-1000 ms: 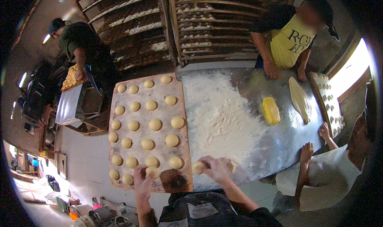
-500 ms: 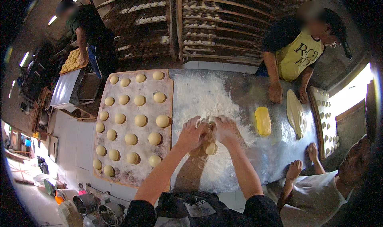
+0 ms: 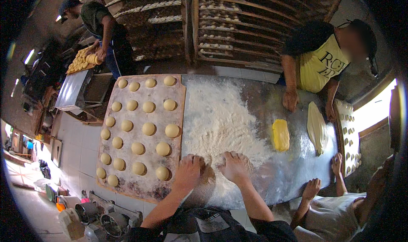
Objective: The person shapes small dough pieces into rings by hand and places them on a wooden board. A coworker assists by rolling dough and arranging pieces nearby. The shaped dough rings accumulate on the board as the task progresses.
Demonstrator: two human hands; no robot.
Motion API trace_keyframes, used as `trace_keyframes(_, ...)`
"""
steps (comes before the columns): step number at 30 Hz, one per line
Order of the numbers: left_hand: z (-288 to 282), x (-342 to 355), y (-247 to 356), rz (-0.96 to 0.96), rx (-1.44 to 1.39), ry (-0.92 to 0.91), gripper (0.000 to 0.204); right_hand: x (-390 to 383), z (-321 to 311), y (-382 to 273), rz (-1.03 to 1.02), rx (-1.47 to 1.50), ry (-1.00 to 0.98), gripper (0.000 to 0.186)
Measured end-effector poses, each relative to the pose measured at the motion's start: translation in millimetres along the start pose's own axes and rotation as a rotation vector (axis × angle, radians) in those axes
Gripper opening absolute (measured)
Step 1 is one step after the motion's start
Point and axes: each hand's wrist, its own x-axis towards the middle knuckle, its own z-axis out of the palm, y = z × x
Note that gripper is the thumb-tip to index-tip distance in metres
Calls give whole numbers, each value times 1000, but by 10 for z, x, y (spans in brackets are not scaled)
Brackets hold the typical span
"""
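Observation:
My left hand [image 3: 189, 170] is cupped low over the floured table, close to the right edge of a wooden board. A short way to its right, my right hand [image 3: 234, 167] has its fingers bent down to the flour [image 3: 223, 118]. Both palms face the table, and whatever lies beneath them is hidden. On the board [image 3: 163, 192], round pale dough balls [image 3: 163, 149] stand in rows. A yellow block of soft fat or dough [image 3: 280, 135] lies right of the flour, and beyond it is a long folded piece of pale dough [image 3: 316, 127].
Two people stand at the table's right side, one with a hand [image 3: 290, 101] on it, the other with hands [image 3: 313, 188] at its edge. Behind are racks [image 3: 255, 25] of dough. Another person at far left handles a tray of buns [image 3: 80, 63]. Metal pots [image 3: 112, 223] stand lower left.
Both my hands have drawn back toward me and moved apart. The small dough piece seen between them no longer shows. The person at far left has leaned over the bun tray.

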Motion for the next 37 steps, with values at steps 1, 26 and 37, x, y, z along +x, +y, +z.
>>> trace_keyframes(1, 13, 33, 36, -53, -50, -116, 52, 8, -22, -29, 76, 112, -48, 44)
trace_keyframes(26, 104, 60, 352, 291, 0, 58, 58, -162, 334, 232, -63, -291, 222, 75)
trace_keyframes(37, 819, 118, 42, 75, -358, -107, 44, -26, 29, -40, 350, 29, -65, 73)
